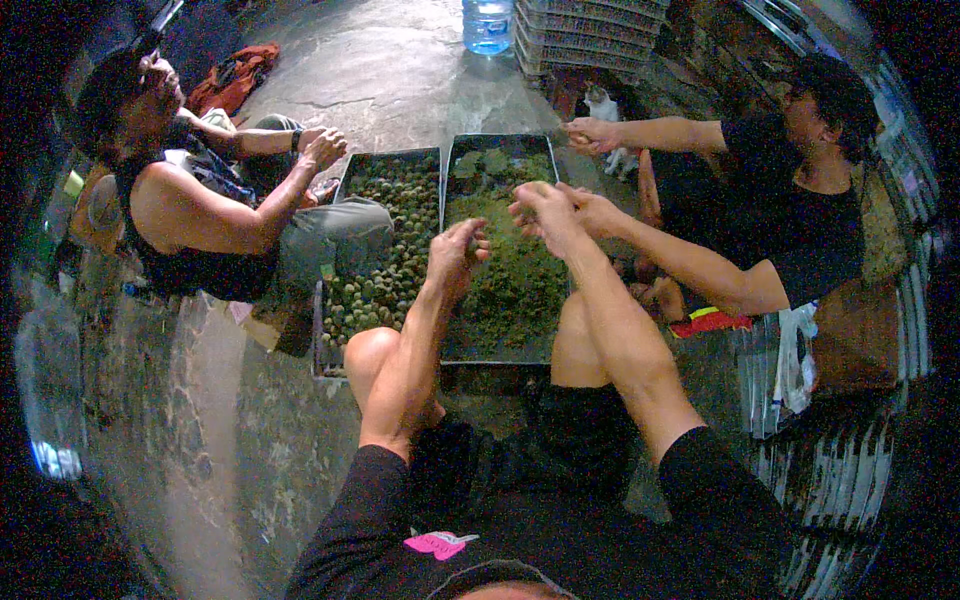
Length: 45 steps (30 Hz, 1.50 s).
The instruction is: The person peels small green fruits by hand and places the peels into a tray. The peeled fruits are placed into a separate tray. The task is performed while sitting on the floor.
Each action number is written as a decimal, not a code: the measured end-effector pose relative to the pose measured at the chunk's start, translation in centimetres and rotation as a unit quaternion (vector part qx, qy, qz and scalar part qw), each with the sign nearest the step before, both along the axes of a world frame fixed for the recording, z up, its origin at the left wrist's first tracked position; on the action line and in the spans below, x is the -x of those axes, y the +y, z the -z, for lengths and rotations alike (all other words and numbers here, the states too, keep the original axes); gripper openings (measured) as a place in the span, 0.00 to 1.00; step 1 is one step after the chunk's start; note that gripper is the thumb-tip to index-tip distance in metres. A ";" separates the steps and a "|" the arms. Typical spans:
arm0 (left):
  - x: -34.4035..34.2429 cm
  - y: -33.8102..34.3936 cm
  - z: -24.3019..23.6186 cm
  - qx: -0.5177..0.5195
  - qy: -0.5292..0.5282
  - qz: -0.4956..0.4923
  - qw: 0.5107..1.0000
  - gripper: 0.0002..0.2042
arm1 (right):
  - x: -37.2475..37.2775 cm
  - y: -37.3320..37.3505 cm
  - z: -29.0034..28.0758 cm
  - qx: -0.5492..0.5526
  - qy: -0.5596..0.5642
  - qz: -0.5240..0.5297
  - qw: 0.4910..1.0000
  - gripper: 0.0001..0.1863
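Note:
My left hand (pixel 456 256) hovers over the near middle of the right-hand tray (pixel 446 190), its fingers curled together. Whatever they may hold is too small to make out. Farther ahead, above the same tray, my right hand (pixel 548 212) has its fingers bent inward and pressed close; their contents are hidden. Green crumbly matter (pixel 510 290) covers this dark-rimmed tray, with flat green leaves (pixel 490 163) at its far end. A second tray (pixel 318 330) stands against its left side, full of small round greenish-brown fruits (pixel 385 262).
A person (pixel 205 200) sits left, hands together beside the fruit tray. Another person (pixel 770 200) sits right, one hand close behind my right hand. Beyond are a cat (pixel 600 105), stacked crates (pixel 590 35), a blue water jug (pixel 487 28) and red cloth (pixel 235 78).

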<state>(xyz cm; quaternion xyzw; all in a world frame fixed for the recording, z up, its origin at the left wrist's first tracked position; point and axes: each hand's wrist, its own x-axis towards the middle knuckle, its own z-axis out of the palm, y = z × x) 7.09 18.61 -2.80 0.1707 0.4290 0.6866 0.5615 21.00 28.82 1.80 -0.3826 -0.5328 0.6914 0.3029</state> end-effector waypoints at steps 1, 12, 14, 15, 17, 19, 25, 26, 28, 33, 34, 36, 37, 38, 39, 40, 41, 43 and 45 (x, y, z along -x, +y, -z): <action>0.9 0.0 0.4 -0.004 -0.009 -0.011 1.000 0.16 | -0.3 0.3 -0.6 0.035 0.014 0.010 0.999 0.16; 9.7 -7.7 7.8 0.193 0.152 -0.049 0.968 0.21 | 7.2 -4.9 14.1 -0.005 -0.196 -0.108 0.975 0.16; 9.3 -9.3 8.5 0.272 0.123 -0.057 0.953 0.18 | 7.2 -6.9 21.6 0.062 -0.216 -0.163 0.961 0.10; 10.4 -10.4 10.0 0.258 0.111 -0.085 0.956 0.17 | 8.1 -8.6 22.7 0.149 -0.181 -0.161 0.959 0.09; 12.1 -12.3 11.6 0.256 0.141 -0.137 0.947 0.18 | 9.6 -12.4 23.3 0.258 -0.108 -0.137 0.950 0.13; 13.1 -14.2 11.0 0.314 0.333 -0.174 0.872 0.23 | 10.3 -14.6 21.7 0.274 -0.077 -0.162 0.945 0.19; 9.4 -14.3 2.7 0.257 0.625 -0.148 0.722 0.21 | 6.0 -8.1 34.4 -0.198 -0.468 -0.178 0.843 0.26; 8.6 -14.7 1.7 0.250 0.652 -0.139 0.702 0.20 | 5.6 -7.5 34.1 -0.239 -0.484 -0.173 0.824 0.26; 7.6 -15.0 0.4 0.240 0.677 -0.131 0.684 0.18 | 4.1 -5.9 35.0 -0.350 -0.491 -0.134 0.787 0.26; 7.3 -16.6 -0.6 0.286 0.641 -0.079 0.708 0.17 | 3.5 -4.4 39.5 -0.354 -0.543 -0.209 0.732 0.19; 8.0 -15.7 -0.9 0.277 0.633 -0.076 0.719 0.17 | 3.4 -3.5 39.1 -0.360 -0.540 -0.215 0.729 0.17; 7.8 -15.6 -0.8 0.285 0.611 -0.081 0.734 0.17 | 3.0 -3.5 38.1 -0.377 -0.521 -0.253 0.723 0.13; 7.8 -15.4 -0.7 0.284 0.619 -0.080 0.728 0.17 | 2.7 -3.7 37.5 -0.387 -0.494 -0.290 0.723 0.13; 8.0 -15.1 -0.7 0.281 0.618 -0.076 0.730 0.17 | 2.0 -4.4 37.6 -0.375 -0.499 -0.308 0.718 0.13; 8.1 -14.9 -0.7 0.278 0.617 -0.072 0.732 0.17 | 1.1 -5.8 37.9 -0.362 -0.504 -0.325 0.714 0.14; 8.2 -14.8 -0.7 0.275 0.619 -0.066 0.733 0.17 | 0.4 -7.1 38.2 -0.346 -0.507 -0.342 0.711 0.15; 8.3 -14.6 -0.6 0.271 0.629 -0.065 0.726 0.17 | -0.1 -7.7 38.5 -0.315 -0.521 -0.357 0.708 0.17; 8.4 -14.5 -0.6 0.268 0.634 -0.061 0.723 0.17 | 0.0 -6.6 38.5 -0.249 -0.495 -0.363 0.749 0.17; 8.0 -15.2 -0.7 0.276 0.634 -0.054 0.720 0.17 | 1.0 -6.1 36.4 -0.304 -0.449 -0.322 0.776 0.16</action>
